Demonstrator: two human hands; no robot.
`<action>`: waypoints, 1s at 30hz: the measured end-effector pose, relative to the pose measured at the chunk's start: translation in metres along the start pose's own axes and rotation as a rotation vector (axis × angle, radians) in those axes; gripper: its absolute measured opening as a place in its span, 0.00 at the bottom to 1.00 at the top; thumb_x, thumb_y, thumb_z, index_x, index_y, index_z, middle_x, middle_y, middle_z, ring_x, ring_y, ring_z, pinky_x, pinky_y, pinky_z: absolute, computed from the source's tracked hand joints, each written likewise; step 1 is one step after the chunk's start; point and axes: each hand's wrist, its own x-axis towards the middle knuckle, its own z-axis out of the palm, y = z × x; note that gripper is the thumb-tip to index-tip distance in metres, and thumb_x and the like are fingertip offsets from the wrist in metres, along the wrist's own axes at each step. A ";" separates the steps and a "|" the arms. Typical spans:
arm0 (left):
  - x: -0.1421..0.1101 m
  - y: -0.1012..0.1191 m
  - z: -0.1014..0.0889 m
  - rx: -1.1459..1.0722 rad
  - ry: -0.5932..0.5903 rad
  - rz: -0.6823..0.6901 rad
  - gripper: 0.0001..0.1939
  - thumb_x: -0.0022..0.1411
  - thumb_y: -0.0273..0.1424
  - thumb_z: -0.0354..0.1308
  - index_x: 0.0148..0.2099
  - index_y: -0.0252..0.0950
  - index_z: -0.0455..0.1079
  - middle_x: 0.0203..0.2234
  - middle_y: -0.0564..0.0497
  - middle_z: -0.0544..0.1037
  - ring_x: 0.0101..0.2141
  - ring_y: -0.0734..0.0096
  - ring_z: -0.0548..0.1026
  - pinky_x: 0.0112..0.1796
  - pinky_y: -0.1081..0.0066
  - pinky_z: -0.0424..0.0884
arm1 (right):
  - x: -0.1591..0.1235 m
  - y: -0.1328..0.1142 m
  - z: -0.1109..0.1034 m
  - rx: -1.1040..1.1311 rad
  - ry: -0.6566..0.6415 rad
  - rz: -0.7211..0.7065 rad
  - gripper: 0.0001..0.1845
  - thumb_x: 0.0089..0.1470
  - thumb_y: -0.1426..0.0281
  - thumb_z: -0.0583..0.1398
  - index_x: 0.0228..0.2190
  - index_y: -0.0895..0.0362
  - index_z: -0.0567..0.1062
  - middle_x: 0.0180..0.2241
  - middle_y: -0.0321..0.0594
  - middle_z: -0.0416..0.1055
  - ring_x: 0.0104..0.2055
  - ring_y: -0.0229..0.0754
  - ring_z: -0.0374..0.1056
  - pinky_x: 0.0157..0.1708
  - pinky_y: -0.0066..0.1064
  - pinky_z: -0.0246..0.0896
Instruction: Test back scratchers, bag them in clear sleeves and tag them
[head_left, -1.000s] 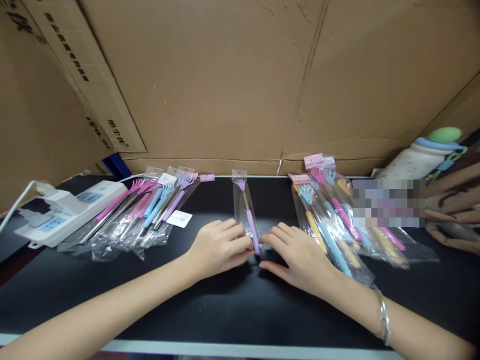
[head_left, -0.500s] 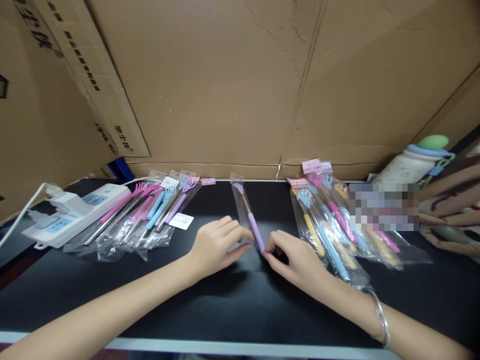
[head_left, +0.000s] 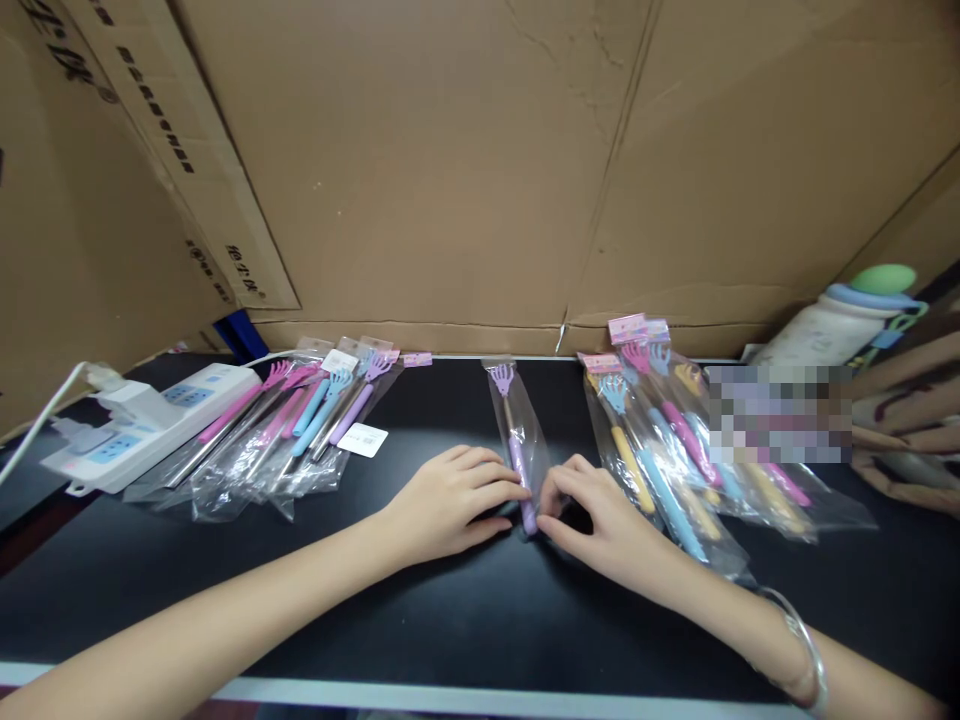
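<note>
A purple back scratcher (head_left: 517,455) lies in a clear plastic bag (head_left: 531,425) on the black tabletop, its claw end pointing away from me. My left hand (head_left: 461,500) rests to its left, fingers stretched and apart, with the forefinger tip touching the handle. On the other side, my right hand (head_left: 592,505) has curled fingers, thumb and forefinger pinched at the bag's edge beside the handle's lower end. Bagged back scratchers in pink, blue and purple (head_left: 311,415) form a pile at the left. Another pile of yellow, blue and pink ones (head_left: 660,450) lies just right of my right hand.
A white power strip (head_left: 161,430) with plugs and a cable lies at the far left. Cardboard (head_left: 435,180) walls off the back. At the right are a white bottle (head_left: 825,325) with a green top and another person's hand (head_left: 915,420). One patch there is blurred out.
The back scratcher has turned claw-face up and its near end has come slightly closer to me. My left forefinger has moved onto the handle; my right hand has shifted slightly right.
</note>
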 end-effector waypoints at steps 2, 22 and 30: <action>0.000 0.000 0.000 0.002 -0.007 -0.003 0.13 0.64 0.35 0.52 0.51 0.41 0.67 0.47 0.52 0.75 0.48 0.66 0.70 0.48 0.65 0.65 | -0.002 0.000 -0.003 -0.114 -0.015 0.000 0.04 0.53 0.69 0.58 0.26 0.55 0.68 0.28 0.35 0.67 0.37 0.42 0.62 0.39 0.36 0.53; 0.002 0.005 -0.007 -0.042 -0.093 0.026 0.12 0.64 0.28 0.48 0.48 0.40 0.68 0.49 0.50 0.73 0.46 0.67 0.69 0.49 0.65 0.63 | -0.010 0.007 -0.018 -0.199 -0.037 -0.168 0.16 0.62 0.61 0.50 0.46 0.53 0.70 0.44 0.43 0.67 0.47 0.45 0.63 0.47 0.40 0.60; 0.001 0.003 -0.010 -0.082 -0.102 0.010 0.10 0.66 0.35 0.49 0.45 0.40 0.69 0.47 0.51 0.74 0.45 0.67 0.71 0.46 0.66 0.63 | -0.010 0.007 -0.012 -0.219 -0.049 -0.202 0.12 0.59 0.64 0.54 0.43 0.53 0.71 0.45 0.43 0.67 0.49 0.45 0.62 0.50 0.42 0.59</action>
